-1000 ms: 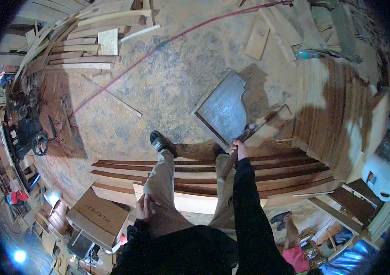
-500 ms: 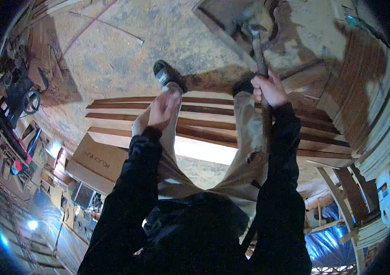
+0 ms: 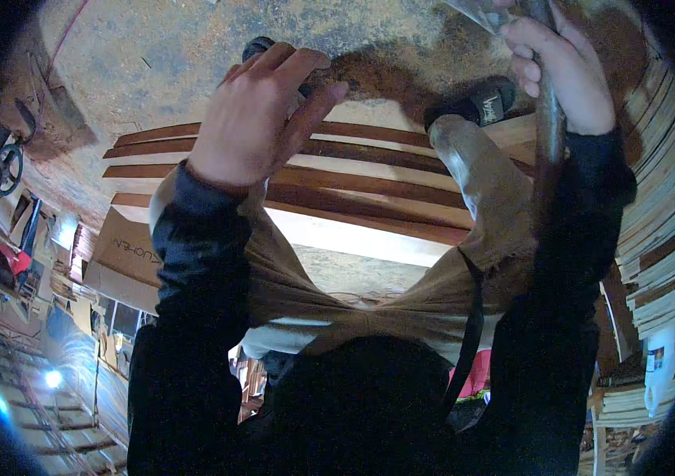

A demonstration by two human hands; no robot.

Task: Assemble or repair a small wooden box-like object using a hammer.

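My right hand [image 3: 563,75] is wrapped around the long round handle of a shovel [image 3: 548,151], up at the far right. The handle runs back toward me beside my right leg. Only a bit of shiny metal shows at its far end; the rest of the blade is out of the picture. My left hand [image 3: 250,119] hovers over my left leg and shoe, palm down. Its fingers are loosely bent and apart, with nothing in them.
Several long brown wooden boards [image 3: 377,182] lie crosswise behind my legs. A cardboard box [image 3: 119,258] stands at the left, near a dark handwheel [image 3: 7,169]. Stacked planks [image 3: 659,166] line the right side, with a white plastic jug [image 3: 659,365] by them. Sawdust covers the floor [image 3: 385,40].
My right hand has swung right and farther out with the shovel, whose blade has mostly left the picture. My left hand has come up and left, and my right foot has stepped right.
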